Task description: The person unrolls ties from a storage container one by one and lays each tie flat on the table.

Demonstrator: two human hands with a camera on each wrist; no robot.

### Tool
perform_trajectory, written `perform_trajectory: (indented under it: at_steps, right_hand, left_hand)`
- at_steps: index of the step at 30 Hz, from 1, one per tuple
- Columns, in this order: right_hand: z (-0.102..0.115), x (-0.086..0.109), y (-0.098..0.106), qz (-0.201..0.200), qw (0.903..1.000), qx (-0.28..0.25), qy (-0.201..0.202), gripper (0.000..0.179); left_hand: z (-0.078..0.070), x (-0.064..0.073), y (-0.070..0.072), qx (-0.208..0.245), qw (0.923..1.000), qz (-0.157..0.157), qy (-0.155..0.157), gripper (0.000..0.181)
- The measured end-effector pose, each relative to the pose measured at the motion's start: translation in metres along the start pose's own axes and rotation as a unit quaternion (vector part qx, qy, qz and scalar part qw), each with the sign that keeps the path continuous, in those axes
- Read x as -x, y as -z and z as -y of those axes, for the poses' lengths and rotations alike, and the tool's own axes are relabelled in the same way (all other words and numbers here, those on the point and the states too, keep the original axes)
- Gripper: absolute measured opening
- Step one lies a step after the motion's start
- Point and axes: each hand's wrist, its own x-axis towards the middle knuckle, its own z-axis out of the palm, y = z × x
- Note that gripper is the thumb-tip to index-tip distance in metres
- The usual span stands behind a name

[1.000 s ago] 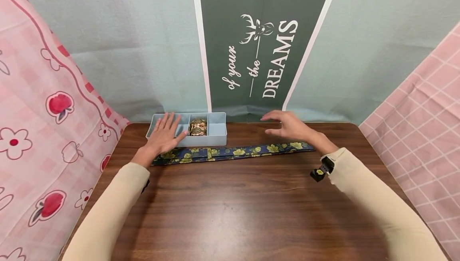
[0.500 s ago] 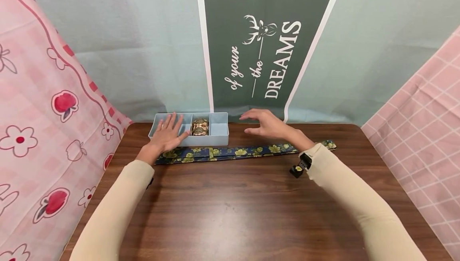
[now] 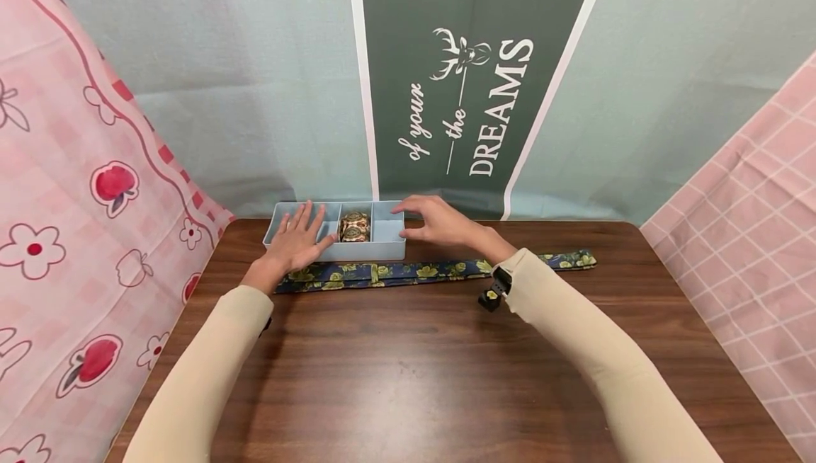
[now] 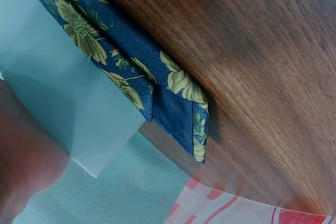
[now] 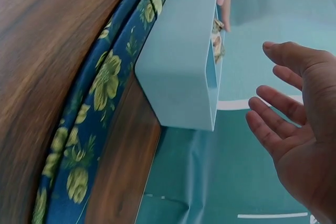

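Observation:
A light blue box (image 3: 357, 250) with three compartments stands at the table's back edge. My left hand (image 3: 295, 240) lies spread over its left compartment, fingers straight. In the middle compartment sits a rounded gold-and-brown patterned bundle (image 3: 354, 226). My right hand (image 3: 443, 222) is at the box's right end, thumb and fingers apart with nothing between them; the right wrist view shows this hand (image 5: 299, 124) beside the box opening. Along the box's front lies a long navy necktie (image 3: 423, 272) with yellow flowers, partly covered by the right forearm. Its folded end (image 4: 181, 111) shows in the left wrist view.
The dark wooden table (image 3: 395, 364) extends toward me. A grey-green printed cloth (image 3: 459, 116) hangs right behind the box. Pink cloths hang at the left (image 3: 95, 236) and right (image 3: 752, 222) sides.
My right hand has moved left from beyond the box to its right end, uncovering the necktie's right end. The left hand has stayed over the left compartment; the box and necktie have not moved.

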Motion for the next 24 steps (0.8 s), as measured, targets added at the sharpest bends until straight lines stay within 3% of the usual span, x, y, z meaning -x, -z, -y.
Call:
perform_trajectory:
  at_steps: [6, 24]
  right_hand:
    - [0.004, -0.018, -0.006, 0.01, 0.9999, 0.011, 0.007, 0.049]
    - [0.011, -0.058, -0.031, 0.033, 0.9994, 0.009, -0.001, 0.049]
  left_hand:
    - [-0.001, 0.002, -0.001, -0.016, 0.9999, 0.001, 0.002, 0.086]
    - [-0.007, 0.005, 0.002, -0.011, 0.9999, 0.0, 0.002, 0.082]
